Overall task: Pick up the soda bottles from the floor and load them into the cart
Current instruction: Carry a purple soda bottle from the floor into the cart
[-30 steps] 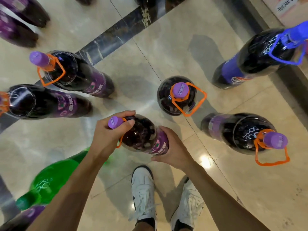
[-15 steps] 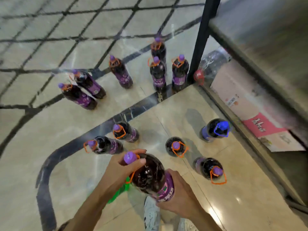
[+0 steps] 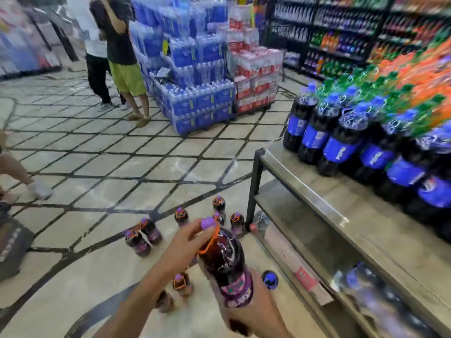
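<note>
Head view: I saw the soda bottle [image 3: 224, 262] held off the floor, cap tilted up, left hand [image 3: 185, 247] gripping its neck, right hand [image 3: 253, 311] cupping its base, cart [image 3: 302, 187] just right.

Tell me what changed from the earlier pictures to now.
The purple-capped bottle has been lifted from low among the other bottles to well above them, near the metal cart, as the view swung up from the floor to the store. Unchanged: the left hand grips its neck, the right hand holds its lower body, and the other bottles stand on the floor.
</note>
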The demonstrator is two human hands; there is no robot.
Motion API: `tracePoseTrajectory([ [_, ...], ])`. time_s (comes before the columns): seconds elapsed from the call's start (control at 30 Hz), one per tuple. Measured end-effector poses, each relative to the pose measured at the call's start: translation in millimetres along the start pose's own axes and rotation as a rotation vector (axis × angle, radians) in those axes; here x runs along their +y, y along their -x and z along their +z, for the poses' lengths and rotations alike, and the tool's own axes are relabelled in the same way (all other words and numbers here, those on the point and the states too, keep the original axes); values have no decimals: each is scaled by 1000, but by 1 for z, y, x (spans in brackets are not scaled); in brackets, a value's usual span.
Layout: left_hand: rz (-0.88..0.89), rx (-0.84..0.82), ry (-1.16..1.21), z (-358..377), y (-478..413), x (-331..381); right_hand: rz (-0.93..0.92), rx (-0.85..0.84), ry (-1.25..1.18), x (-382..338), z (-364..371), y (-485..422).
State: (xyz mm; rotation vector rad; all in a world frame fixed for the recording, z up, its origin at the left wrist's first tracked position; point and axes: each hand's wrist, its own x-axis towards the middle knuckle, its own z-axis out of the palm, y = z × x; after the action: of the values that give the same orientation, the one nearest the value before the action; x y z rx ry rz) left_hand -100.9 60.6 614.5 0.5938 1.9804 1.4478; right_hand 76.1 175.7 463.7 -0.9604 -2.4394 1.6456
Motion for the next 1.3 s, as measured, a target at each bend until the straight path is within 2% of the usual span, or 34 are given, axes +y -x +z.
tracePoseTrajectory([
  [0.03, 34, -3, 11, 2, 1, 27, -82, -12, -34, -14, -10, 11],
  [0.17, 204, 24, -16, 14, 0, 104, -144, 148, -92, -74, -64, 26],
  [0.3, 324, -4, -43, 33, 1, 149, -148, 237, -118, -89, -90, 40],
  [0.5, 436, -79, 56, 73, -1, 188, -127, 329, -162, -109, -126, 67],
  [0.7, 515, -305, 56, 114, -3, 211, -80, 500, -202, -102, -143, 97],
  [0.93, 593, -651, 42, 175, 14, 240, 21, 783, -257, -89, -156, 155],
  [1.3, 559, -1104, 200, 316, 119, 264, 188, 1212, -314, -49, -184, 309],
])
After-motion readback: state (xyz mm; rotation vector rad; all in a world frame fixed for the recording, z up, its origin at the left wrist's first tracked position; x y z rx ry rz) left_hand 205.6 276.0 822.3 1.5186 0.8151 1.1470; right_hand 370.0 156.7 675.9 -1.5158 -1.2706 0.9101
